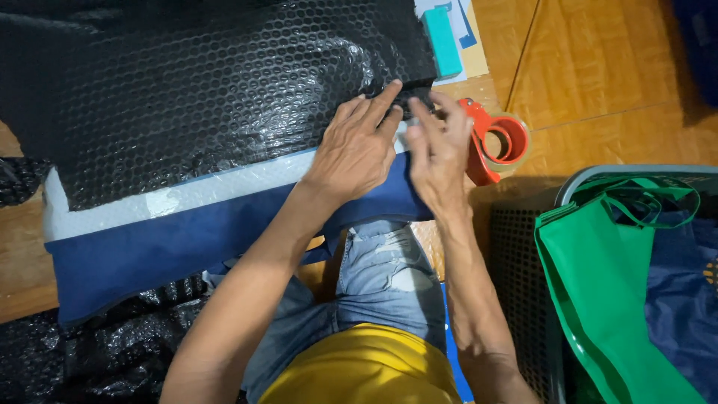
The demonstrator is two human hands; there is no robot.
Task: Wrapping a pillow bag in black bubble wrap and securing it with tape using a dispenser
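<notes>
A sheet of black bubble wrap (209, 97) covers a flat parcel with a white foam layer (172, 198) and a dark blue edge (164, 247). My left hand (357, 146) lies flat on the wrap's right corner, fingers pressing it down. Next to it, my right hand (437, 146) pinches the same corner of the wrap with its fingertips. An orange tape dispenser (497, 142) with a roll of clear tape lies on the floor just right of my right hand.
A dark mesh basket (523, 254) at the right holds a green fabric bag (606, 284) and blue material. A teal box (443, 41) lies on papers at the top. More black bubble wrap (82, 352) is bunched at the lower left. The floor is wooden.
</notes>
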